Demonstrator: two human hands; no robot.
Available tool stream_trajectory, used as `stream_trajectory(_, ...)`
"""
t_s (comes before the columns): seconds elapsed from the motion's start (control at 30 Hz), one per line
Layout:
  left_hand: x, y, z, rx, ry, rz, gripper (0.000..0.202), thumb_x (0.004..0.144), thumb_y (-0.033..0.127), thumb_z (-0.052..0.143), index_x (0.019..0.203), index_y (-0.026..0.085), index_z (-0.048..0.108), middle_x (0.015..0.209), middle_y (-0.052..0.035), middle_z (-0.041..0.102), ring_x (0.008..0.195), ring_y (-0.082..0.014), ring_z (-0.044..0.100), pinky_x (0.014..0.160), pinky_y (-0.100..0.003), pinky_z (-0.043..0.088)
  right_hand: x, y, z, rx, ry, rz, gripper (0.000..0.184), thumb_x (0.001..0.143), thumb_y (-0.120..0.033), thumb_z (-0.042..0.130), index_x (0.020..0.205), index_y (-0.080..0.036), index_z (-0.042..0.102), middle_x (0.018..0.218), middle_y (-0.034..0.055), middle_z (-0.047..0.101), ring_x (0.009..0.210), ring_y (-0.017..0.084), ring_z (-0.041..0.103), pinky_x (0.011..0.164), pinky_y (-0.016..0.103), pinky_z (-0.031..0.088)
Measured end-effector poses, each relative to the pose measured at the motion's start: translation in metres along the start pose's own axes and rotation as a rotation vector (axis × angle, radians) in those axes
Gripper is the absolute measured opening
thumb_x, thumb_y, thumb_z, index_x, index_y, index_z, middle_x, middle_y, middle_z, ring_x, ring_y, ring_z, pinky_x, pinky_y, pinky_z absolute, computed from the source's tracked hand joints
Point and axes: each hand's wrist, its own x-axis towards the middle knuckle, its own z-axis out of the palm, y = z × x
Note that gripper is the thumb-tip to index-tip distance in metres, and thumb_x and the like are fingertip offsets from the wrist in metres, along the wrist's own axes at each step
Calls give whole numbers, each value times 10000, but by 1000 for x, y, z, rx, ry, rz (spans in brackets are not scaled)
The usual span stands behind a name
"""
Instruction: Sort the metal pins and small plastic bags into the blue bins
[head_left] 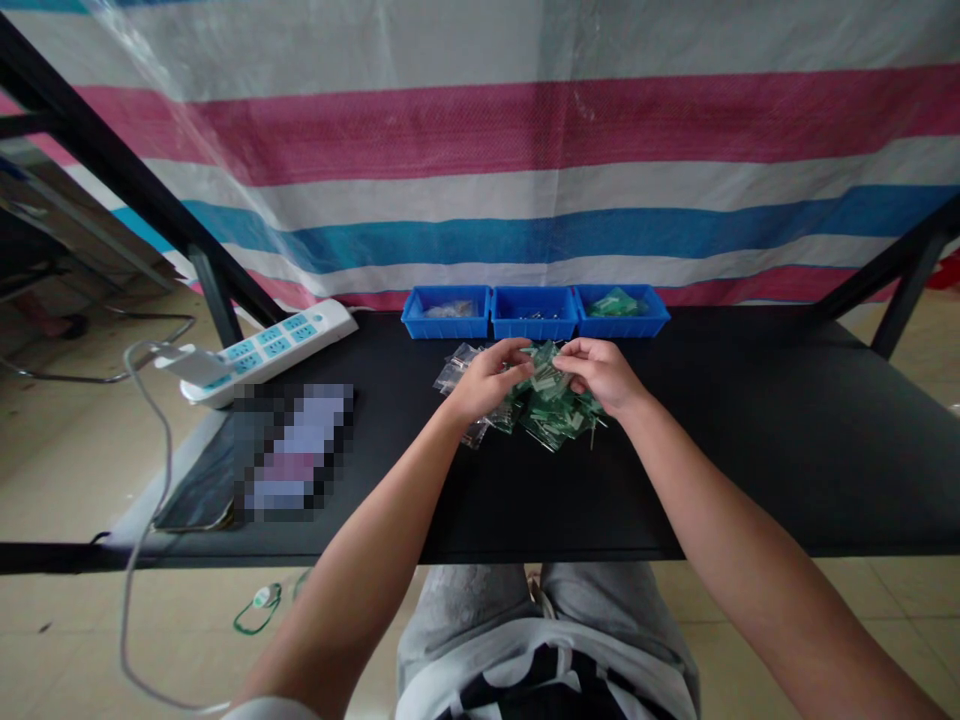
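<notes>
Both hands meet over a heap of small green plastic bags (556,418) on the black table. Between them is one green plastic bag (546,372). My right hand (600,372) pinches its right side with thumb and forefinger. At its left side is my left hand (491,380), fingers curled and thumb close to the bag; whether it grips the bag is hard to make out. Clear plastic bags (456,368) with small contents lie under and beside the left hand. What the bags contain is too small to name.
Behind the heap stand three blue bins: the left bin (447,328) with clear bags, the middle bin (534,328) with small metal pieces, the right bin (624,326) with green bags. A white power strip (270,350) and a blurred-out phone (304,450) lie left on the black table (787,450).
</notes>
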Motion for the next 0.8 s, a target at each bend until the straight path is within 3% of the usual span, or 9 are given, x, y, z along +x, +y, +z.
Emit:
stream_trajectory(0.17, 2, -2, 2, -16, 14, -2, 526, 694, 300, 711, 1176, 136, 579, 860, -39, 684, 823, -185, 633, 793, -317, 488, 1, 3, 3, 67, 21, -47, 311, 544, -350, 790, 692, -177, 578, 588, -18, 594, 499, 116, 521, 412, 231, 372)
stream_trajectory(0.3, 5, -7, 2, -1, 121, 26, 246, 698, 244, 689, 925, 151, 666, 787, -22, 681, 752, -163, 633, 757, -313, 508, 3, 7, 2, 14, -5, -153, 264, 573, -320, 758, 724, -176, 596, 694, 7, 648, 584, 138, 581, 483, 256, 461)
stream_trajectory(0.43, 4, -8, 1, 86, 278, 174, 33, 706, 178, 669, 729, 181, 692, 955, -43, 691, 911, -182, 644, 872, -344, 509, 2, 10, 1, -169, 9, -384, 139, 645, -273, 706, 705, -176, 626, 1019, 90, 682, 925, 224, 650, 697, 326, 537)
stream_trajectory(0.5, 2, -7, 1, 159, 335, 234, 91, 707, 125, 652, 694, 199, 703, 1073, -44, 665, 1013, -188, 624, 930, -353, 493, -1, 8, 1, -316, 54, -532, 35, 695, -219, 653, 692, -186, 643, 1085, 101, 668, 1022, 242, 630, 775, 354, 533)
stream_trajectory(0.6, -1, -5, 0, 219, 364, 287, 174, 709, 66, 626, 665, 214, 705, 1151, -33, 641, 1073, -190, 604, 960, -362, 484, -7, 4, 2, -505, 114, -727, 99, 746, -151, 586, 702, -204, 658, 1079, 94, 675, 1039, 238, 623, 878, 398, 508)
stream_trajectory(0.7, -2, -3, 0, 226, 351, 298, 194, 721, 52, 600, 671, 211, 699, 1165, -34, 651, 1076, -191, 608, 973, -373, 478, -11, 0, 3, -575, 135, -803, 135, 768, -133, 567, 703, -216, 651, 1053, 79, 689, 1038, 236, 622, 929, 420, 485)
stream_trajectory(0.8, -2, -3, 0, 196, 330, 285, 110, 757, 125, 613, 731, 198, 691, 1142, -53, 672, 1067, -199, 617, 974, -376, 472, -11, 0, 3, -561, 110, -772, 109, 779, -158, 572, 716, -213, 641, 988, 70, 708, 983, 228, 639, 862, 388, 511)
